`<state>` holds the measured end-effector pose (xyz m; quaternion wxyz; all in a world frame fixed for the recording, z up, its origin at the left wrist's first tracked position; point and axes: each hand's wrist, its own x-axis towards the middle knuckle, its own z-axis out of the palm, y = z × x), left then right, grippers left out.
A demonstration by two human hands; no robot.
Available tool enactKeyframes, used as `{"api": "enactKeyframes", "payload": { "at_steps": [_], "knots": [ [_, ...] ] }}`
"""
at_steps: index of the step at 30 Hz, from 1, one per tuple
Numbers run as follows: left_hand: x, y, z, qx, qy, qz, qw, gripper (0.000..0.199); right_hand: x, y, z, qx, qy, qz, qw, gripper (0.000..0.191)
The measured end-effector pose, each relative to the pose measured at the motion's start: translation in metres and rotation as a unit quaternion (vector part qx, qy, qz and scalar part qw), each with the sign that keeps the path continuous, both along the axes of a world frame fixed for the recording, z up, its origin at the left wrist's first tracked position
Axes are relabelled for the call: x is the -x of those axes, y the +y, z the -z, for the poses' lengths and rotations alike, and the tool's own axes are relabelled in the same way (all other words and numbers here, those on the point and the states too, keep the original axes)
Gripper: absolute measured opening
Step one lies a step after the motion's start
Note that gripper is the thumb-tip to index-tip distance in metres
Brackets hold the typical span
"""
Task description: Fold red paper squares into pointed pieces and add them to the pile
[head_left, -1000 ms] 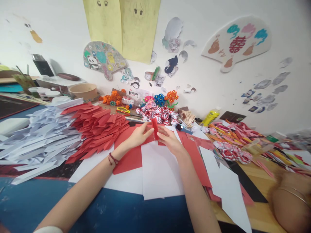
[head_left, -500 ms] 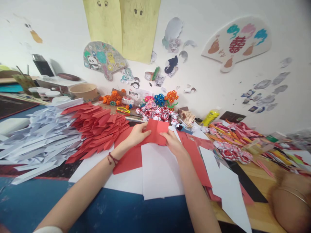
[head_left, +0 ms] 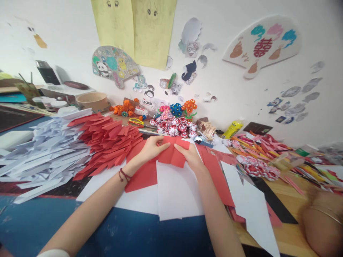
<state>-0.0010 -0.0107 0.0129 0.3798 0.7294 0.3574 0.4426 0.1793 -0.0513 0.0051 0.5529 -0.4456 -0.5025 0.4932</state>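
A: so where's the creased red paper [head_left: 171, 154]?

B: between left hand [head_left: 154, 147] and right hand [head_left: 189, 151], lightly pinched under both thumbs. Fan-shaped board [head_left: 284, 50] reads 囍; writing on the yellow bottle [head_left: 232, 129] is too blurry.

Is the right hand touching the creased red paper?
Touching. The head view shows the right hand with its thumb resting on the creased red paper.

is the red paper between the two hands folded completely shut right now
No, the red paper lies spread open, with the left hand and right hand on it.
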Motion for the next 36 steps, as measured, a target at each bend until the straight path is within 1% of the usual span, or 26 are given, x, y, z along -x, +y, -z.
{"api": "enactKeyframes", "payload": {
  "at_steps": [2,4,7,10,13,17,20,25,31,36],
  "knots": [
    [-0.0002,-0.0007,-0.0008,0.005,-0.007,-0.005,1.0,0.034,0.0006,-0.0022,-0.0022,-0.005,-0.006,-0.029,1.0,0.038],
    [0.0002,-0.0014,-0.0021,0.023,-0.016,0.002,1.0,0.034,0.0005,-0.003,-0.0036,-0.008,-0.014,-0.044,0.999,0.039],
    [0.0018,-0.0025,-0.0047,0.06,-0.03,0.024,0.997,0.032,-0.0017,-0.0006,-0.0035,-0.035,-0.049,-0.017,0.998,0.037],
    [0.0019,-0.0039,-0.0072,0.073,-0.044,0.032,0.996,0.032,-0.0044,0.0028,-0.0021,-0.063,-0.083,0.006,0.995,0.032],
    [0.0007,-0.0049,-0.0086,0.067,-0.052,0.036,0.996,0.033,-0.0051,0.0031,-0.0014,-0.056,-0.081,0.003,0.995,0.031],
    [0.0007,-0.004,-0.0081,0.052,-0.032,0.049,0.997,0.029,-0.0047,0.0006,-0.0021,-0.037,-0.09,-0.033,0.995,0.029],
    [0.0018,-0.0021,-0.0065,0.038,-0.016,0.059,0.997,0.027,-0.0052,0.0001,-0.0031,-0.045,-0.112,-0.047,0.992,0.027],
    [0.0019,-0.0005,-0.0051,0.004,-0.005,0.069,0.998,0.025,-0.0059,0.0001,-0.0054,-0.059,-0.146,-0.046,0.986,0.028],
    [0.0014,0.0003,-0.0036,-0.015,0.008,0.078,0.997,0.022,-0.006,-0.0015,-0.0069,-0.066,-0.154,-0.069,0.983,0.026],
    [0.0008,-0.0023,-0.0046,-0.03,0.024,0.089,0.995,0.022,-0.0059,0.0001,-0.0042,-0.08,-0.153,-0.076,0.982,0.02]
  ]
}}
